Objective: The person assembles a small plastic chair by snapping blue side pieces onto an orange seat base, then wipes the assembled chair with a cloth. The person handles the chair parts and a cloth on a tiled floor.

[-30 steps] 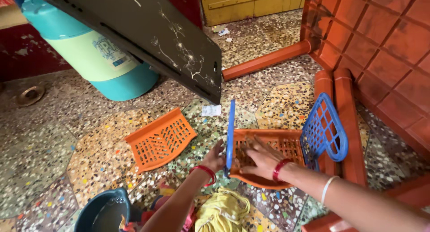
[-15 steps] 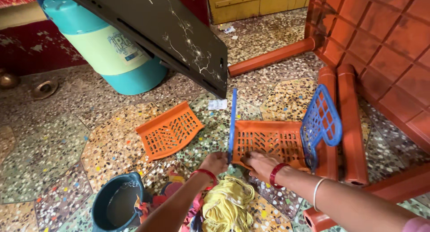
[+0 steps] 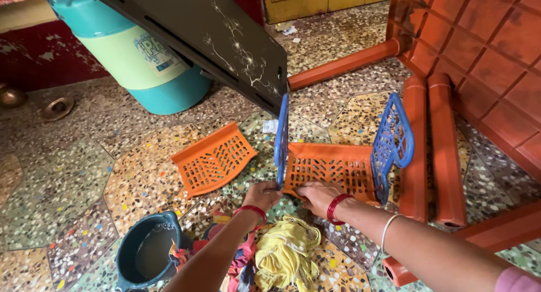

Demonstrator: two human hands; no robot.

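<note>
Your left hand [image 3: 264, 195] grips the upright blue panel's [image 3: 281, 140] lower edge, your right hand [image 3: 319, 195] lies open on the orange base panel [image 3: 332, 169] on the floor [image 3: 67, 173]; keep the blue square and press evenly.

Both hands low (close together), left [image 3: 262, 195] curled, right [image 3: 316, 195] fingers bent

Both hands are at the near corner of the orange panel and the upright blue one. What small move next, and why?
Probably press the blue panel sideways into the orange panel. The left hand grips the blue panel's bottom end, the right hand steadies the orange panel's near edge, and the two meet at that corner. Whether they have locked cannot be told.
</note>
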